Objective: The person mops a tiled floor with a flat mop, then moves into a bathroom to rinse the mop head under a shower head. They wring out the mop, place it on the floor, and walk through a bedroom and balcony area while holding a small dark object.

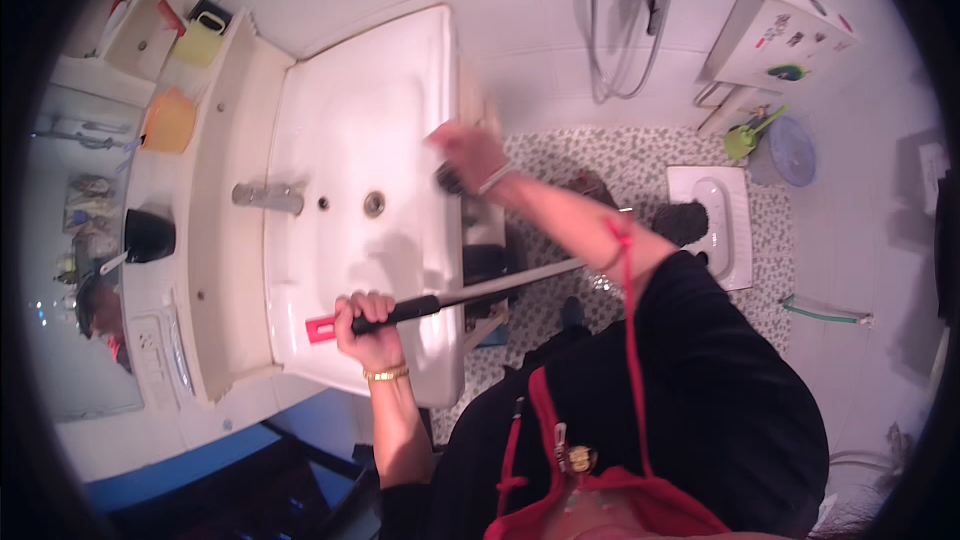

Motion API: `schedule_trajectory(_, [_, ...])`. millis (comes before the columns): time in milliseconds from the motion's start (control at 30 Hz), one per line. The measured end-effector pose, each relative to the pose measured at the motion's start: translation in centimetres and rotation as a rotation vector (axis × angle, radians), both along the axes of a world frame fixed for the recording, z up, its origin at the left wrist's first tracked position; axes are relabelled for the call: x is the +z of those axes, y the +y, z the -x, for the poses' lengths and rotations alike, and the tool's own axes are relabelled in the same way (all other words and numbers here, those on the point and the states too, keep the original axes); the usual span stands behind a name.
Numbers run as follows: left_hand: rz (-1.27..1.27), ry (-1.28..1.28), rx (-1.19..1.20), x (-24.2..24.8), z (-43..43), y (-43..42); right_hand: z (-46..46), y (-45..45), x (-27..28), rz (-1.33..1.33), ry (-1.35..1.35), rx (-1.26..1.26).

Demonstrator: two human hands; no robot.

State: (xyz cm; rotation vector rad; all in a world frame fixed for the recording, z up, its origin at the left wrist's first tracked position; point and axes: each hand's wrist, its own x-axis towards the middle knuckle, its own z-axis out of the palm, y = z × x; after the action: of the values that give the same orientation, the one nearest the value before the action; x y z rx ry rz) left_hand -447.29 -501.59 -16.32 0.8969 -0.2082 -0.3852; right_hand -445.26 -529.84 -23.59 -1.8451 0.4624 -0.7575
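My left hand (pixel 367 326) is wrapped around the black grip of a long pole (pixel 517 279), above the near part of a white washbasin (pixel 405 52). A red hanging end (pixel 321 330) sticks out past my fist. The pole slants right over the floor and passes behind my right forearm. A dark shaggy mop head (pixel 680 222) lies at the edge of a squat toilet (pixel 724 255); my arm hides any join. My right hand (pixel 476 157), motion-blurred, is over the basin's right rim. By its fingers is a small black thing (pixel 448 178); whether it is held is unclear.
A tap (pixel 270 197) projects over the basin from a ledge carrying an orange cup (pixel 169 120) and a black container (pixel 150 235). A shower hose (pixel 600 52) hangs on the wall. A bucket (pixel 787 150) stands beyond the toilet, below a white cistern (pixel 780 30).
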Motion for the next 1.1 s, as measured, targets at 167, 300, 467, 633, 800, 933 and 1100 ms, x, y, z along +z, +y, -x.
schedule_trajectory(167, [0.006, -0.009, 0.003, -1.1, 0.1, 1.4, -6.6, 10.5, -3.4, 0.395, -0.066, 0.202])
schedule_trajectory(300, [0.018, 0.007, 0.043, -1.5, -0.1, 1.4, -6.3, 15.7, -6.4, 0.653, 0.354, 0.526])
schedule_trajectory(467, [0.046, 0.032, 0.035, -1.6, -0.5, 1.1, -1.5, 13.4, -4.5, 0.841, 0.204, 0.919])
schedule_trajectory(633, [0.03, 0.044, 0.142, -1.5, -0.3, 0.8, 0.7, 6.2, 1.1, 0.752, 0.511, 0.968])
schedule_trajectory(800, [0.018, 0.051, 0.219, -0.8, -0.2, -1.1, 3.4, 5.0, -0.8, 0.318, 0.116, 1.261])
schedule_trajectory(933, [0.039, 0.048, 0.27, -0.1, -0.4, -3.3, 2.3, 7.2, -3.4, 0.49, 0.299, 1.434])
schedule_trajectory(1100, [0.011, 0.21, 0.332, -0.2, -0.6, -2.9, 1.2, 9.4, -4.8, 0.453, 0.509, 1.274])
